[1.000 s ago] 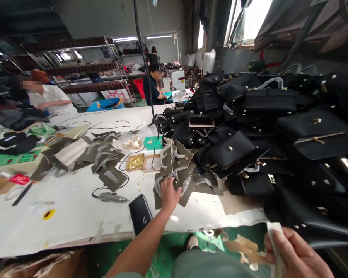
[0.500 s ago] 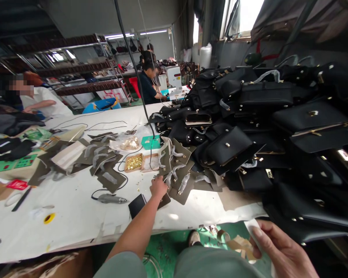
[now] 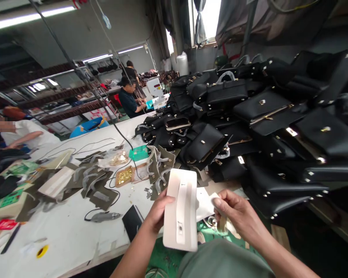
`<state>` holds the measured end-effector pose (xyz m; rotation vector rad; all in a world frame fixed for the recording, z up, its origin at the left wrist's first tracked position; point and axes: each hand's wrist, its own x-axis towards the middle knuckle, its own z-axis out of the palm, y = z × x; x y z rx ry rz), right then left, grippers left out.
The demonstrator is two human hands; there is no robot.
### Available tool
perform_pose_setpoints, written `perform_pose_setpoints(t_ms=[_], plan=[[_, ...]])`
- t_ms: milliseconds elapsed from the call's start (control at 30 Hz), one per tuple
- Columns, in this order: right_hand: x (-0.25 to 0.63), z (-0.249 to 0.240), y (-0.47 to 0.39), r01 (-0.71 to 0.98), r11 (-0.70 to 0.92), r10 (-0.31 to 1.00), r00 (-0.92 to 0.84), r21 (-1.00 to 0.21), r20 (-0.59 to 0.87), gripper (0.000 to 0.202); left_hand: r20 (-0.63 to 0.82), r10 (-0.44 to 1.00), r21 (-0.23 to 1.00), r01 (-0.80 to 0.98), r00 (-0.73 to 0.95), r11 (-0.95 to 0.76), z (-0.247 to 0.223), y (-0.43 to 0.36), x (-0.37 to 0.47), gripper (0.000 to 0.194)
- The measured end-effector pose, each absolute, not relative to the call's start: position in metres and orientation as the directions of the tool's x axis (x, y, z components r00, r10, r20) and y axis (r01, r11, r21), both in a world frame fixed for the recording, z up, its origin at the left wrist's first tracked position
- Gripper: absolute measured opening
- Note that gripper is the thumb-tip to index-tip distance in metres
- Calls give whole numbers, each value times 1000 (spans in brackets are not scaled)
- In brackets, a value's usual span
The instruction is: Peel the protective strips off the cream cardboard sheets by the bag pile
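Note:
My left hand (image 3: 159, 210) grips the left edge of a cream-coloured panel (image 3: 171, 231), tilted upright in front of me. A raised strip runs along the panel, with a slot near its top and a small metal fitting near its bottom. To the right of it, my right hand (image 3: 230, 206) pinches a small white piece (image 3: 214, 198) between thumb and fingers. Behind the panel lie olive-brown pieces (image 3: 155, 166) with wrapped grey handles.
A large pile of black bags (image 3: 208, 143) covers the right side. On the white table (image 3: 69, 239) are a grey hand tool (image 3: 106, 216), a black flat object (image 3: 132, 222), gold fittings (image 3: 124, 176) and a green box (image 3: 139, 153). Co-workers sit beyond.
My left hand has come back from the olive-brown pieces and now holds the panel up. My right hand, still pinching the white piece, has moved left and up beside it. The view has shifted right.

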<state>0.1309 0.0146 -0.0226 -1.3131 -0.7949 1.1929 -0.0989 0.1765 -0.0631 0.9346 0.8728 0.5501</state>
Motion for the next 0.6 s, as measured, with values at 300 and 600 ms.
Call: perform_pose_setpoints(t_ms=[300, 600], plan=[[174, -4, -1, -216, -8, 922, 377, -976, -91, 44, -237, 404, 955, 135, 884, 265, 15, 139, 0, 57], [207, 3, -30, -95, 37, 851, 525, -995, -19, 40, -269, 185, 963, 270, 945, 21, 66, 120, 65, 47]])
